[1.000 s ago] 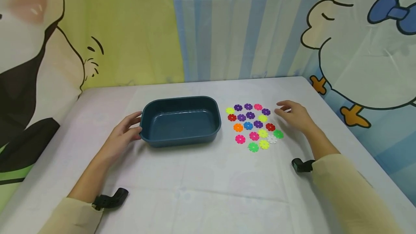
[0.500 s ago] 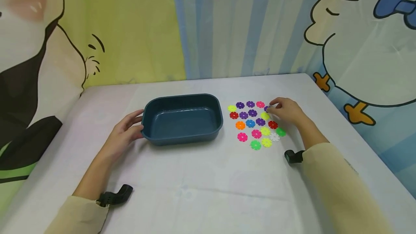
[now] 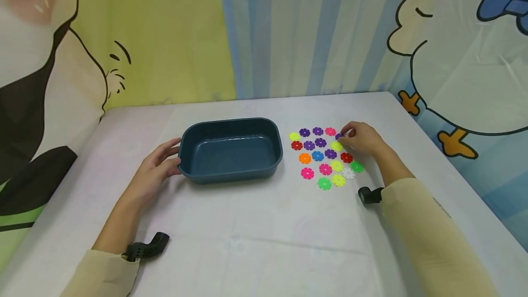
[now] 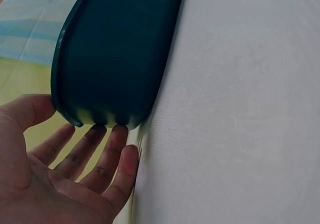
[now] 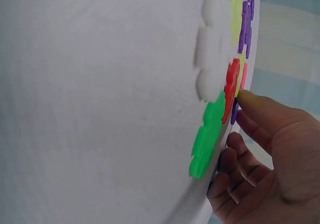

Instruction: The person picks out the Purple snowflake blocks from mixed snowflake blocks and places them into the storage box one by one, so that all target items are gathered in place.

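In the head view my left hand [image 3: 151, 173] is at the left end of a dark teal plastic basin [image 3: 231, 180]. Its thumb and fingertips touch the basin's end wall [image 4: 107, 74] in the left wrist view, with the fingers only loosely bent. At the right, my right hand [image 3: 363, 139] pinches the edge of a purple flower-shaped disc [image 3: 338, 136] between thumb and forefinger, at the group's back right corner. Most of that disc is hidden by the fingers. Beside it lie a red disc [image 5: 230, 89] and a green disc [image 5: 207, 136], seen nearly edge-on in the right wrist view.
Several more flower-shaped discs, among them an orange one [image 3: 305, 158], a blue one [image 3: 317, 156] and a white one [image 3: 348, 173], lie flat right of the basin. A white cloth [image 3: 247, 223] covers the table. Cartoon-printed curtains [image 3: 173, 35] stand behind it.
My right hand has moved left and brought its thumb and forefinger onto the purple disc at the back right. The left hand has stayed at the basin's end. The view has shifted slightly.
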The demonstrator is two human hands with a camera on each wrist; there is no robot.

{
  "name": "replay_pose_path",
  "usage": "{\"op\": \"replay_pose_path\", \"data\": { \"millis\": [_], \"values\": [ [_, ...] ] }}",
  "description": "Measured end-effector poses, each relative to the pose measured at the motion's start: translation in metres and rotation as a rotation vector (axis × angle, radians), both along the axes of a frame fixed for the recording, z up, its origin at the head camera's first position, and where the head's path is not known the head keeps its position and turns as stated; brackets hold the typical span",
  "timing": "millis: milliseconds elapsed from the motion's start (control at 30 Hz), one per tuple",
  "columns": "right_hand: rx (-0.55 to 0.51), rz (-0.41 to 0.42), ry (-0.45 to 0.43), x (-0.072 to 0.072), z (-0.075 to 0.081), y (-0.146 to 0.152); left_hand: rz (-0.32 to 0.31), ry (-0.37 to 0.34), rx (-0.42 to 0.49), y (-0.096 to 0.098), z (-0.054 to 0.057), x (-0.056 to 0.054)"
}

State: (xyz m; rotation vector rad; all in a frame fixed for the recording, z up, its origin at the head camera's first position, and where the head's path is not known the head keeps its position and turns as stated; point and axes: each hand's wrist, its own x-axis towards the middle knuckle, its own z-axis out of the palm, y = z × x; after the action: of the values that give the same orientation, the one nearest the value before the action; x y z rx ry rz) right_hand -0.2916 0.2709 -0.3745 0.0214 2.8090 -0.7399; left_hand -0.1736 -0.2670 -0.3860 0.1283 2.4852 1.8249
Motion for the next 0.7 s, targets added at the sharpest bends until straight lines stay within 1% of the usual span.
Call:
{"op": "replay_pose_path", "data": {
  "millis": [167, 267, 433, 600, 700],
  "values": [
    [-0.014, -0.014, 0.012, -0.003, -0.003, 0.002, -0.009, 0.009, 0.008, -0.001, 0.001, 0.000],
    [-0.029, -0.027, 0.020, -0.003, -0.005, 0.001, -0.009, 0.000, 0.005, -0.002, 0.000, 0.000],
    [-0.058, -0.066, 0.014, 0.002, -0.002, 0.003, -0.013, -0.009, 0.009, -0.002, -0.001, -0.001],
    [-0.119, -0.083, 0.043, 0.008, 0.004, 0.006, -0.014, -0.003, 0.004, -0.002, 0.000, -0.003],
    [-0.159, -0.096, 0.043, 0.010, 0.004, 0.008, -0.014, -0.006, 0.005, -0.003, -0.001, -0.002]
  ]
}}
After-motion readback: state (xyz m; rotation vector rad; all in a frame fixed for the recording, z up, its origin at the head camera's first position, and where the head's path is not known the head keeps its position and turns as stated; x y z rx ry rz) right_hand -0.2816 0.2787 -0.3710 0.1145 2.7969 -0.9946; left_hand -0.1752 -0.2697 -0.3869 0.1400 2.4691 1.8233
